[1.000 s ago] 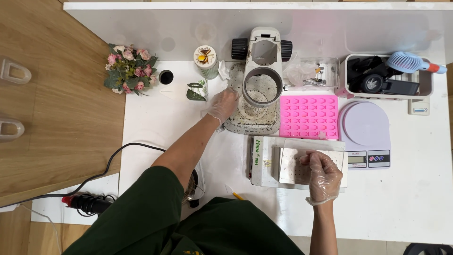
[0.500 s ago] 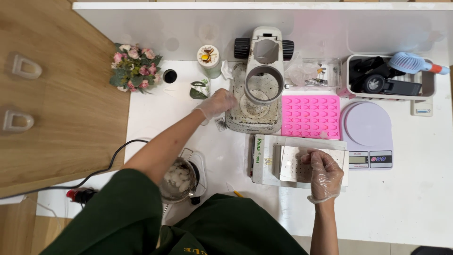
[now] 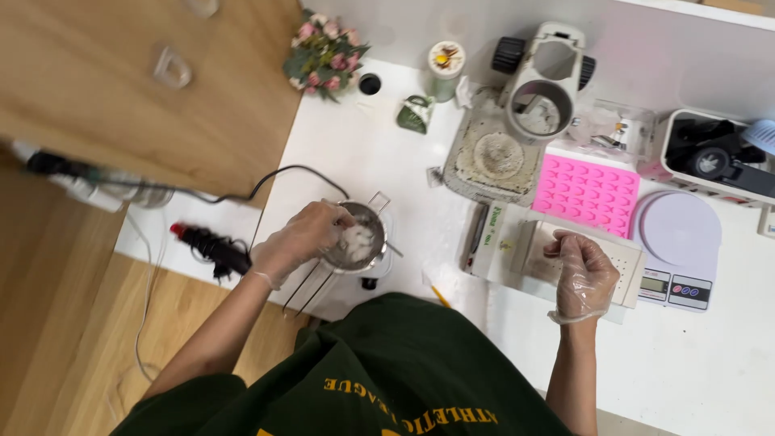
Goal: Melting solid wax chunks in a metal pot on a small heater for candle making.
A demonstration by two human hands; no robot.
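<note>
My left hand (image 3: 297, 241), in a clear glove, rests over the rim of a small metal pot (image 3: 362, 239) holding white chunks, near the table's front left. Whether its fingers grip anything is hidden. My right hand (image 3: 583, 273), also gloved, lies curled on a flat pale block atop a white box (image 3: 500, 239) in front of me. A white press-like machine (image 3: 539, 89) with a grey tray of white crumbs (image 3: 494, 158) stands behind. A pink silicone mould (image 3: 589, 194) lies beside it.
A round white kitchen scale (image 3: 676, 234) sits at the right. A black-filled container (image 3: 710, 157) is at the far right. A flower bouquet (image 3: 321, 53), a small cup (image 3: 444, 63) and a green ornament (image 3: 415, 115) stand at the back left. A black cable (image 3: 266, 182) and plug (image 3: 211, 247) hang off the left edge.
My left hand left the machine's tray and came back to the metal pot at the front left. The camera swung left and tilted. My right hand stayed on the block.
</note>
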